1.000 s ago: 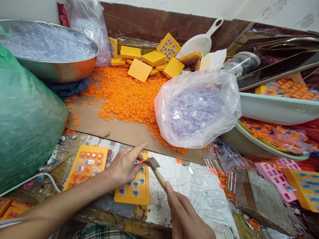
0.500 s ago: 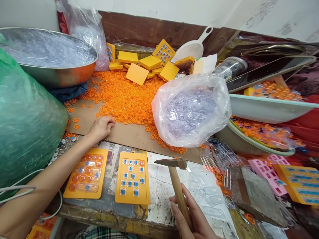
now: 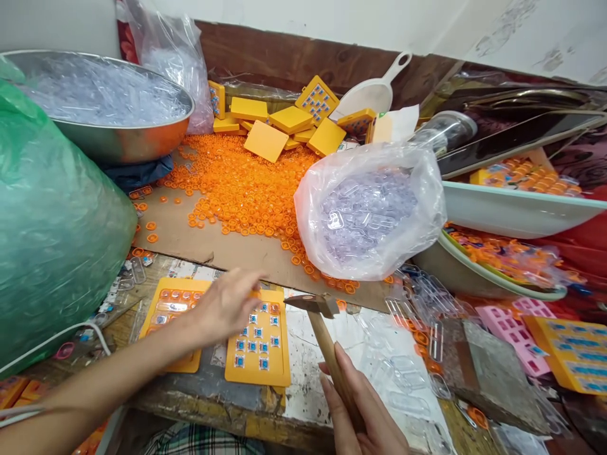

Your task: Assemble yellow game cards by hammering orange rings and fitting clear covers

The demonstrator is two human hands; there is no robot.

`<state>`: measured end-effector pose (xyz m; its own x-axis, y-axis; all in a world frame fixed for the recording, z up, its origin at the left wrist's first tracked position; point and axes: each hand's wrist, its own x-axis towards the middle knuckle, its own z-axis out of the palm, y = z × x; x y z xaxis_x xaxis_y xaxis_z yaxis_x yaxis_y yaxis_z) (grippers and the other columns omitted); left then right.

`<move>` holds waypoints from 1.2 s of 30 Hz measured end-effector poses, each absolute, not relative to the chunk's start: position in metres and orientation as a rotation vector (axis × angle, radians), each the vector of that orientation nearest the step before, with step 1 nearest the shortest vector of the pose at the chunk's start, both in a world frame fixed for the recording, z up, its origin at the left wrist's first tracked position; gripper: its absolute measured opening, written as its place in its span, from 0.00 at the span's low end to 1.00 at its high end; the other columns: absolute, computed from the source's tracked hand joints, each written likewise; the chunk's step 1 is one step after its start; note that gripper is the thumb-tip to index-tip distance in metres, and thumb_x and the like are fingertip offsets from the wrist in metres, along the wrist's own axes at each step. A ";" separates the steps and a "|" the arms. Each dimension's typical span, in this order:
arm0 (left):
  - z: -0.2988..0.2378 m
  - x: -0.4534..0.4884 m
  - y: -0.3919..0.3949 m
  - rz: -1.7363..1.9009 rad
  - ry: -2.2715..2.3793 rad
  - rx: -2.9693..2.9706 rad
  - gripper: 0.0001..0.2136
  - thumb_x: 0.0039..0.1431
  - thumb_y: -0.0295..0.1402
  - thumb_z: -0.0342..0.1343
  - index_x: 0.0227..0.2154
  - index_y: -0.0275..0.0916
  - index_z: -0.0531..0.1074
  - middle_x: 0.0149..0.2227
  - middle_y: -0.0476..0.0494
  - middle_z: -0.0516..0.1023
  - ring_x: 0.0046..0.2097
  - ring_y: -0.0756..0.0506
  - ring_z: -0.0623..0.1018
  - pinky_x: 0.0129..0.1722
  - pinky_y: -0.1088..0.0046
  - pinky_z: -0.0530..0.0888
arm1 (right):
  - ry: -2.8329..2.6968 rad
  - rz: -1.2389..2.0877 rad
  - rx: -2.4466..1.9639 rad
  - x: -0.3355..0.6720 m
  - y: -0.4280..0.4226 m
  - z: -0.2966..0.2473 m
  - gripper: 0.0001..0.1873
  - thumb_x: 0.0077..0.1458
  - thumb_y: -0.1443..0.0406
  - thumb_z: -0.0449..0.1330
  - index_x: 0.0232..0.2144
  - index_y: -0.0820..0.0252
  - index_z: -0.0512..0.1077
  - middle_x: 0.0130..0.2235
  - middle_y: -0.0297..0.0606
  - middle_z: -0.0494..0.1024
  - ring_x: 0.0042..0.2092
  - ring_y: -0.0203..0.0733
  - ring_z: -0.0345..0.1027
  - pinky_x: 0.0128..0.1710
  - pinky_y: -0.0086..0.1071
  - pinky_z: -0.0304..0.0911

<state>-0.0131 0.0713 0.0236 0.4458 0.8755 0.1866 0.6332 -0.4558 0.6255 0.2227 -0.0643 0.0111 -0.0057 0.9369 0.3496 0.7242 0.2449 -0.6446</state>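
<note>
My right hand (image 3: 355, 404) is wrapped round the wooden handle of a hammer (image 3: 327, 341), its metal head raised over the right side of the bench. Over the upper part of a yellow tray (image 3: 279, 376) with small blue-centred pieces in its slots is my left hand (image 3: 227, 303), fingers drawn together and a little blurred. Whatever it may hold is hidden. One orange ring sits in that tray's top right slot. Partly covered by my left forearm, a second yellow tray (image 3: 154, 297) carries orange rings and clear pieces. Behind lies a heap of orange rings (image 3: 251, 189) on cardboard.
A plastic bag (image 3: 313, 234) of clear pieces stands behind the hammer. To the left are a big green bag (image 3: 61, 234) and a metal bowl (image 3: 142, 136). Yellow cases (image 3: 265, 140) are stacked at the back. A stone block (image 3: 497, 373) lies right, beside loose clear parts.
My left hand has moved from the edge of the orange heap rightward and nearer, over the right yellow tray. The hammer has shifted slightly left, still in my right hand.
</note>
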 end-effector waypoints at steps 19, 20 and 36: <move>0.000 0.009 0.046 0.864 1.209 2.248 0.25 0.61 0.29 0.50 0.61 0.40 0.51 0.37 0.43 0.77 0.39 0.43 0.77 0.41 0.64 0.75 | -2.099 0.297 -1.392 0.219 -0.053 0.027 0.34 0.58 0.76 0.51 0.63 0.50 0.55 0.49 0.41 0.76 0.47 0.39 0.73 0.40 0.26 0.70; 0.000 0.008 0.046 0.862 1.216 2.234 0.26 0.61 0.29 0.51 0.60 0.40 0.52 0.37 0.43 0.78 0.40 0.43 0.77 0.41 0.64 0.75 | -2.088 0.301 -1.407 0.219 -0.053 0.027 0.35 0.57 0.76 0.52 0.63 0.48 0.54 0.49 0.41 0.76 0.47 0.39 0.74 0.40 0.27 0.70; 0.020 -0.028 0.111 0.797 1.610 2.091 0.11 0.57 0.30 0.55 0.43 0.35 0.75 0.43 0.39 0.78 0.45 0.43 0.77 0.49 0.67 0.72 | -1.338 0.643 -1.693 0.218 -0.052 0.018 0.23 0.55 0.61 0.61 0.54 0.53 0.70 0.44 0.34 0.81 0.44 0.42 0.77 0.49 0.31 0.69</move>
